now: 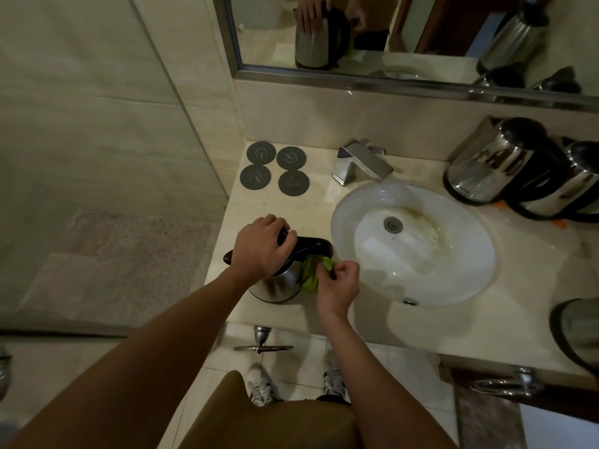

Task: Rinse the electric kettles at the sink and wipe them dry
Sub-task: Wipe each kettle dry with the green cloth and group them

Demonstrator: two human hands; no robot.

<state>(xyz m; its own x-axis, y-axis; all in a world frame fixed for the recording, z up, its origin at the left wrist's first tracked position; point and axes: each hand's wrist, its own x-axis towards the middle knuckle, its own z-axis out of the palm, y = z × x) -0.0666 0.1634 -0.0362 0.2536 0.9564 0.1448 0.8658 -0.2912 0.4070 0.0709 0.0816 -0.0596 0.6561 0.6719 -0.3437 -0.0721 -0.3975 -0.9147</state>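
While gripped, kettle (275,283) against green cloth (312,273).

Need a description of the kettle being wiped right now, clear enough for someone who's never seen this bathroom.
Start at the white sink in the beige counter. The kettle stands just left of it, near the counter's front edge. Unlike the kettles right of the sink, the left hand grips its black handle and the right hand presses a green cloth against it.
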